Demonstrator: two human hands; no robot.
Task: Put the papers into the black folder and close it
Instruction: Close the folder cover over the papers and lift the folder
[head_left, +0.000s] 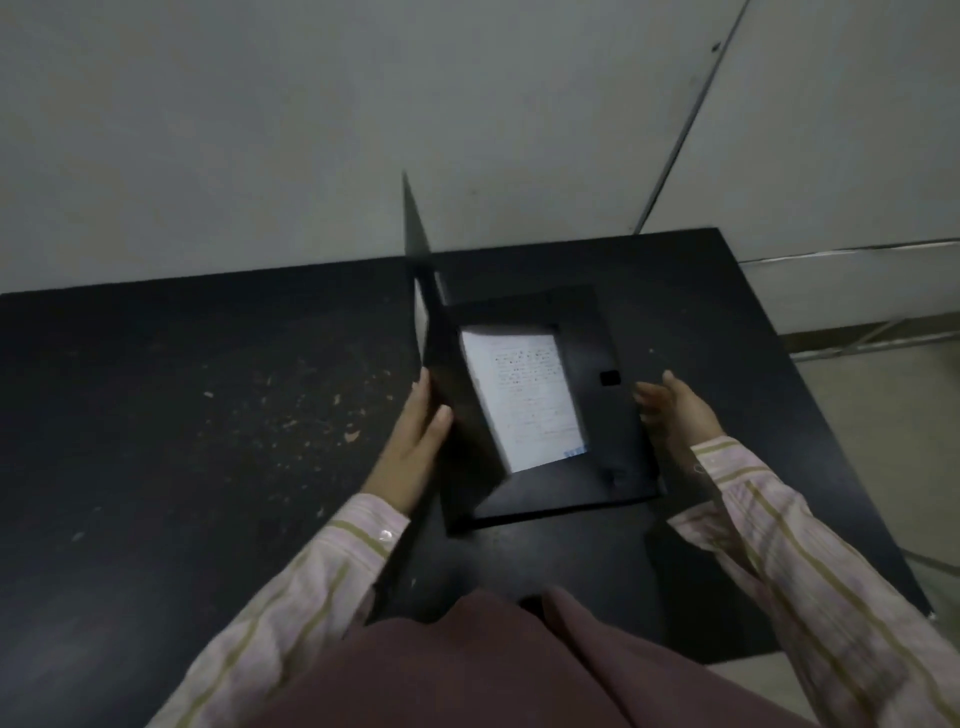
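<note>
The black folder (605, 431) lies on the right part of a black table (182, 415). Its left cover (423, 291) stands nearly upright, swung up from the spine. Inside, white papers (524, 395) with printed lines lie on the folder's right half, framed by black flaps. My left hand (415, 441) grips the raised cover's lower edge, thumb on the inner face. My right hand (675, 408) rests at the folder's right edge with its fingers apart and nothing in it.
Pale scraps and specks dot the table's left half. A grey wall (311, 130) rises behind the table. The table's right edge drops to a pale floor (883, 467). Striped sleeves and a maroon garment fill the near foreground.
</note>
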